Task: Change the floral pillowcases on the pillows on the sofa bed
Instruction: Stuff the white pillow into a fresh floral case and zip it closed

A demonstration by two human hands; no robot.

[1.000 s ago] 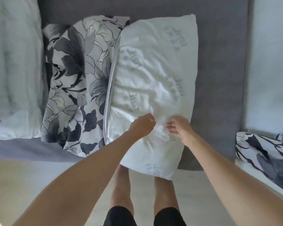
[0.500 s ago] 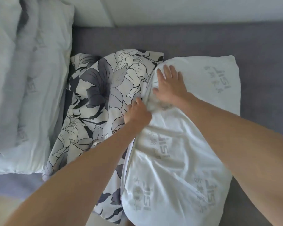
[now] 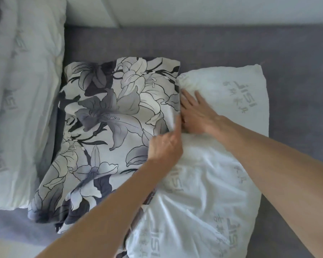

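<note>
A white pillow (image 3: 222,174) with grey printed lettering lies on the grey sofa bed (image 3: 213,43), partly inside a grey-and-white floral pillowcase (image 3: 108,127) to its left. My left hand (image 3: 165,148) pinches the open edge of the floral pillowcase at the middle of the pillow's long side. My right hand (image 3: 196,112) lies flat with straight fingers on the pillow just beyond it, fingertips at the pillowcase's edge near the far corner.
A second white pillow or duvet (image 3: 21,108) lies along the left side of the sofa bed. A pale wall (image 3: 194,10) runs behind the sofa bed. Light floor (image 3: 7,248) shows at the bottom left.
I have leaned closer over the sofa bed. Both hands moved from the pillow's near end up to the pillowcase opening, and the floral case now reaches further over the pillow's far left corner.
</note>
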